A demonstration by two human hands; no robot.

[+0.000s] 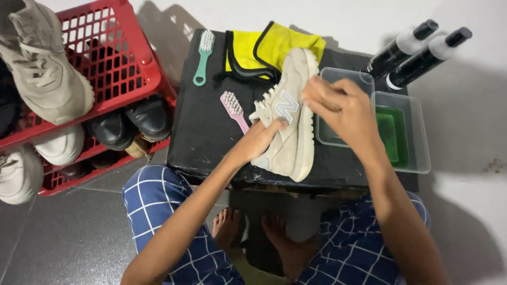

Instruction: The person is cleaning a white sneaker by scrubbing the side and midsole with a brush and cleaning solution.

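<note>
1. Left hand is clamped on the side of a beige sneaker, fingers wrapped over its upper. Right hand sits just to the sneaker's right, fingers curled and pinched at the sole edge; can't tell if it's holding anything else.
2. The sneaker lies on its side, long axis running away from the person, one end by the yellow cloth, the other near the table's front edge.
3. Under both hands: a scuffed black table. A pink brush lies just left of the left hand, a teal brush further out.
4. Right of the right hand: clear plastic tubs, one with green liquid, and two black bottles.
5. Far left sits a red crate of shoes, on a grey tile floor by a white wall.
</note>
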